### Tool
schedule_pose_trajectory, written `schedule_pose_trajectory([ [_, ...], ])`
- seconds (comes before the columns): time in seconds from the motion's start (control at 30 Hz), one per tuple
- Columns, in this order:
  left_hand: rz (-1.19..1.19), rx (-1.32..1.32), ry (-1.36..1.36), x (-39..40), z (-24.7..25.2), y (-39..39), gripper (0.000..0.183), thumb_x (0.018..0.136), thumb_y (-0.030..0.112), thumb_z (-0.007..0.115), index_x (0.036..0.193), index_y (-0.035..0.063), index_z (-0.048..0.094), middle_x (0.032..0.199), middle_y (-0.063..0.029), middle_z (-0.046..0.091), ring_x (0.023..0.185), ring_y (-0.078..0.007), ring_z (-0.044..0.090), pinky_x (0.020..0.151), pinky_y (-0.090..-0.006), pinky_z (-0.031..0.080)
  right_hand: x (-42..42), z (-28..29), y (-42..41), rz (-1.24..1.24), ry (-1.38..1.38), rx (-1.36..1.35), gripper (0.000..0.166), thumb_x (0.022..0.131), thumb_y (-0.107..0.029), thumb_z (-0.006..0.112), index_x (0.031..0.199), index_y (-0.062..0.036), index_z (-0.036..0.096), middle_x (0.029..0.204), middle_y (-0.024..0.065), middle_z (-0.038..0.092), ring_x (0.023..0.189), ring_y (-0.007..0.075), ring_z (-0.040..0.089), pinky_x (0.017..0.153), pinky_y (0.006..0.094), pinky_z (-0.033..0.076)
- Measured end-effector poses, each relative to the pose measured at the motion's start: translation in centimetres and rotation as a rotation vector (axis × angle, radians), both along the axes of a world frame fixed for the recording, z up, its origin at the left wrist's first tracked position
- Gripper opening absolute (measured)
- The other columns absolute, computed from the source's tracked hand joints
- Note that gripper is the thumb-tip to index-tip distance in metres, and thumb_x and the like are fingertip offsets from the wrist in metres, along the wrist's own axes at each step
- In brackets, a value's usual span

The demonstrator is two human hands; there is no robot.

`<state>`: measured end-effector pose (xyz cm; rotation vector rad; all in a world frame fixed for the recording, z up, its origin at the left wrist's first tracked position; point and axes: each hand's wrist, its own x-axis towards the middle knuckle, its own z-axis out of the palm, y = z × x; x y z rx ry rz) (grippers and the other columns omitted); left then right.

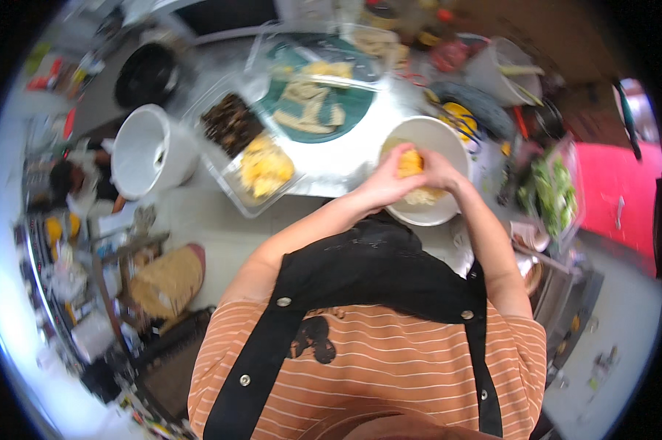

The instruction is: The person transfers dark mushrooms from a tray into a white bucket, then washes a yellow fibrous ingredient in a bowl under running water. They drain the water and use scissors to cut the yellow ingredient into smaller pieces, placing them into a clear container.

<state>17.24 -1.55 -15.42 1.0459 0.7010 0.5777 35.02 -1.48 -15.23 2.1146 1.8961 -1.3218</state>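
Observation:
Both my hands are cupped around a yellow lump of food (410, 163) above a white plastic bucket (458, 149). My left hand (392, 179) presses it from the left, fingers curled over its top and bottom. On the other side, my right hand (439, 171) closes against it. Pale pieces (423, 196) sit lower in the bucket, partly hidden by my hands. To the left, a clear plastic tray (216, 170) holds dark brown chopped food (231, 124) and a heap of yellow food (266, 166). Blur hides what exactly the foods are.
Beyond the tray, a green round board (358, 113) bears tan pieces, with a clear container (259, 55) over its far part. An empty-looking white bucket (136, 154) stands left, near another person (86, 176). Bagged leafy greens (551, 192) are at right. A dark bowl (147, 76) lies far left.

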Motion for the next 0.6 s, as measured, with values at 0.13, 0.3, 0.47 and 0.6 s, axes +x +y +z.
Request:
schedule_pose_trajectory([
  [0.13,0.005,0.008,0.091,1.2,-0.8,0.2,0.088,0.076,0.012,0.070,0.140,0.0059,0.009,0.130,-0.0174,0.038,0.113,-0.0228,0.046,0.092,-0.0331,0.043,0.0,2.9,-1.5,-0.141,-0.202,0.109,0.063,0.057,-0.039,0.076,0.104,-0.0019,0.055,0.097,0.0213,0.062,0.093,0.0350,0.059,0.081,0.0404,0.047],
  [0.3,0.175,-0.333,0.035,2.3,2.8,0.0,0.096,0.068,0.023,0.075,0.139,0.0025,0.014,0.136,-0.0188,0.026,0.124,-0.0307,0.033,0.097,-0.0376,0.038,0.6,3.6,-3.3,-0.320,-0.154,0.244,0.058,0.057,-0.034,0.074,0.101,-0.0004,0.053,0.094,0.0216,0.062,0.091,0.0360,0.059,0.080,0.0408,0.047],
  [0.47,0.244,-0.674,-0.148,3.5,0.7,0.6,0.074,0.073,0.016,0.072,0.132,0.0032,0.030,0.123,-0.0131,0.046,0.111,-0.0277,0.049,0.091,-0.0392,0.044,-0.4,4.3,-3.4,-0.416,0.012,0.263,0.058,0.058,-0.030,0.072,0.102,0.0017,0.051,0.098,0.0222,0.060,0.093,0.0358,0.058,0.081,0.0401,0.047],
  [0.6,0.258,-0.838,-0.305,3.9,-0.8,0.3,0.041,0.080,0.019,0.064,0.116,0.0046,0.050,0.110,-0.0123,0.058,0.103,-0.0267,0.056,0.091,-0.0417,0.045,0.8,4.7,-3.7,-0.212,0.194,0.273,0.064,0.060,-0.029,0.076,0.108,0.0037,0.049,0.100,0.0219,0.059,0.097,0.0327,0.058,0.084,0.0360,0.045],
])
